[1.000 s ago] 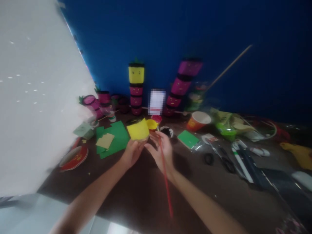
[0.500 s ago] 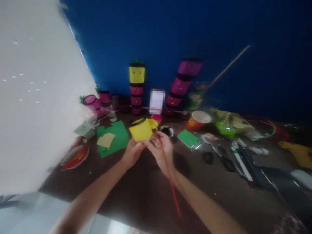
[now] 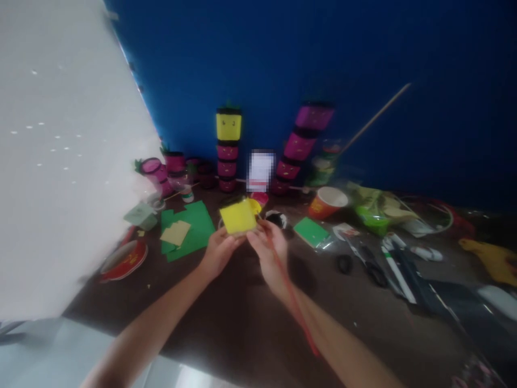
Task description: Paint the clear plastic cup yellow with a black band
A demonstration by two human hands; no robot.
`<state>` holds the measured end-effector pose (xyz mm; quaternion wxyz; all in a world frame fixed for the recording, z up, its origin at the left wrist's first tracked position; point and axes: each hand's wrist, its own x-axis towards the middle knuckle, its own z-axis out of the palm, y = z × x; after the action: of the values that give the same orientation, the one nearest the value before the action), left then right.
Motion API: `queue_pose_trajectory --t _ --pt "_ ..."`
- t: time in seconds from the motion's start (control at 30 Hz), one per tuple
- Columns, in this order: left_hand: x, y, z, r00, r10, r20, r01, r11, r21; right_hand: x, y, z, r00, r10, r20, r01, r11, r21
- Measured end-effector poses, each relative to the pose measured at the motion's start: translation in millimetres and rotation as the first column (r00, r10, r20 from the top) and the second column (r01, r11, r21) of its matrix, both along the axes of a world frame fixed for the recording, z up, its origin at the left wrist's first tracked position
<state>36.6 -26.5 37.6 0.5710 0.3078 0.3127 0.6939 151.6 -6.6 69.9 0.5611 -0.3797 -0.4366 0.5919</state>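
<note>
Between both hands is a yellow painted cup, tilted, with a dark band along its far upper edge. My left hand grips its lower left side. My right hand supports its lower right side, and a long red paintbrush also rests in that hand, its handle slanting down along the forearm. Just behind the cup sits a small pot of yellow paint. A pot of black paint stands to the right, a pink one farther back.
Stacked cup figures in yellow and magenta stand against the blue wall. Green paper lies left, by a red bowl-like piece. On the right are an orange-red paper cup, scissors and a yellow glue-gun-like tool.
The yellow cup has turned slightly in my hands and shifted a little right. The brush handle's lower end has swung right, toward my right forearm.
</note>
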Motion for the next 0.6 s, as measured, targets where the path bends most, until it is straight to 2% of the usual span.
queue_pose_trajectory --t 0.23,0.3,0.4,0.53,0.6 --pt "0.7 0.6 3.6 0.996 0.060 -0.071 -0.063 0.997 -0.043 0.2 0.7 -8.8 0.997 -0.031 0.073 0.020 0.989 0.143" --pt "0.3 1.2 3.5 0.992 0.106 -0.066 -0.110 0.992 -0.061 3.2 2.1 -10.8 0.984 -0.139 0.108 0.111 0.967 0.231" --pt "-0.5 3.1 2.6 0.983 0.171 -0.065 -0.177 0.978 -0.105 12.1 5.0 -12.0 0.925 -0.318 0.206 0.222 0.895 0.388" --pt "-2.1 6.9 -0.7 0.974 0.211 -0.080 -0.221 0.964 -0.150 26.5 4.2 -9.9 0.902 -0.278 0.330 0.053 0.830 0.555" --pt "-2.9 8.9 -3.3 0.973 0.212 -0.088 -0.224 0.960 -0.166 31.9 1.8 -8.5 0.888 -0.278 0.366 -0.025 0.767 0.641"
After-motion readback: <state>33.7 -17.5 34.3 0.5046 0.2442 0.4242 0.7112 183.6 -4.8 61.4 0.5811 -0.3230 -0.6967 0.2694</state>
